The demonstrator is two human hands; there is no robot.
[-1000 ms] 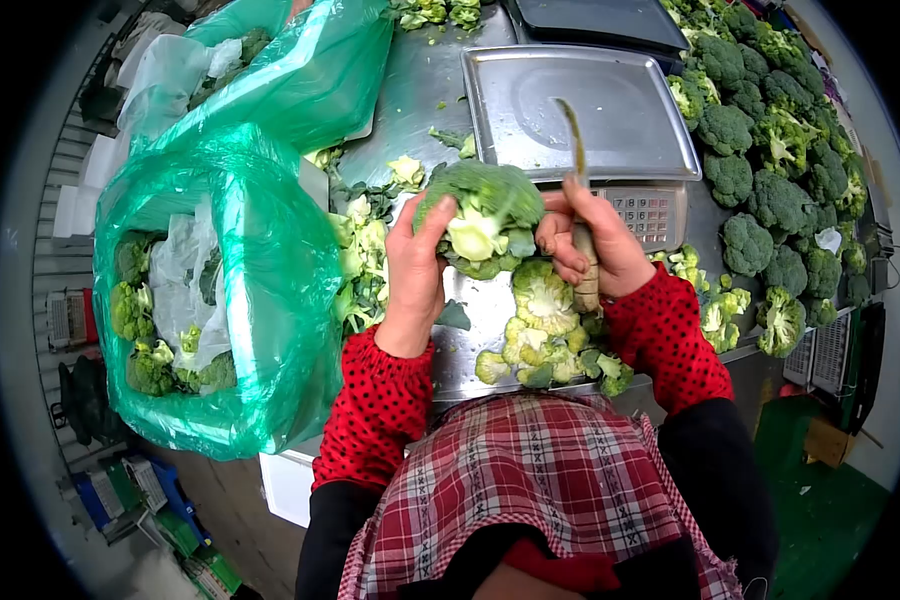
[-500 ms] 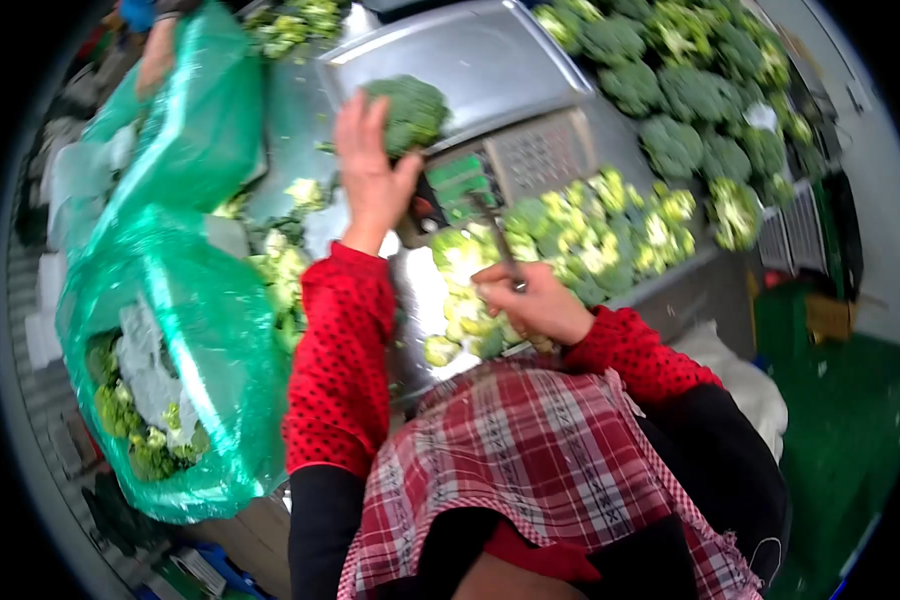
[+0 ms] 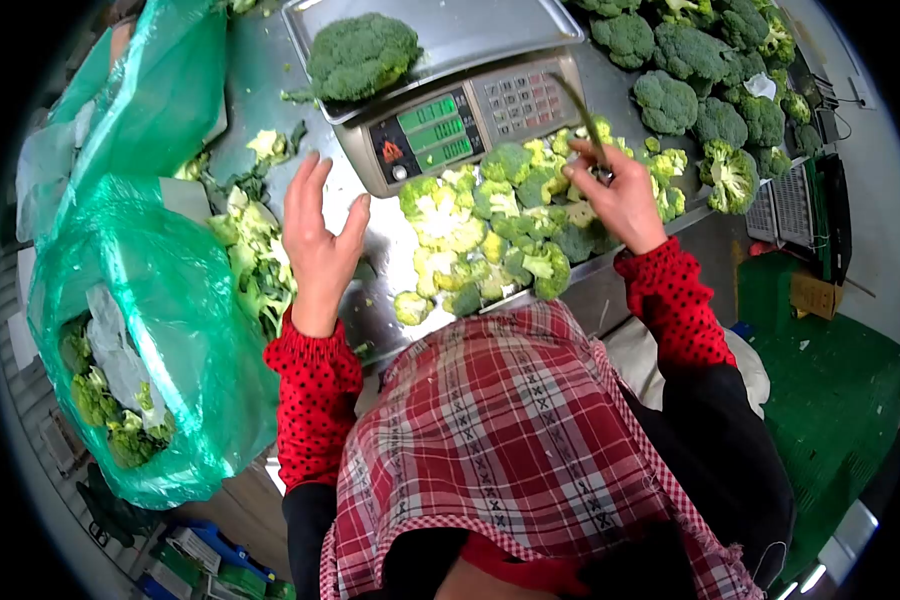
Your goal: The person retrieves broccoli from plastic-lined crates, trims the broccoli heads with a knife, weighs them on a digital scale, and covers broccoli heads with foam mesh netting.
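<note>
My left hand (image 3: 320,240) is empty with its fingers apart, above the metal table left of the weighing scale (image 3: 370,165). One large broccoli head (image 3: 363,58) rests on the scale's steel pan, apart from my fingers. In my right hand (image 3: 622,195) is a knife (image 3: 582,112) with a narrow, curved dark blade pointing up and away from me. Its handle is mostly hidden in my fist. Under and beside this hand lies a spread of cut broccoli florets (image 3: 490,230), between the scale and my apron. The scale's green display is lit, its digits blurred.
Whole broccoli heads (image 3: 695,55) are piled at the far right. Broccoli trimmings (image 3: 260,245) lie left of my left hand. A green plastic bag (image 3: 190,330) with broccoli inside stands at the left. A cardboard box (image 3: 815,293) sits on the green floor at right.
My left hand has let go of the broccoli head and drawn back toward me, leaving it on the pan. My right hand with the knife has moved right and away from me.
</note>
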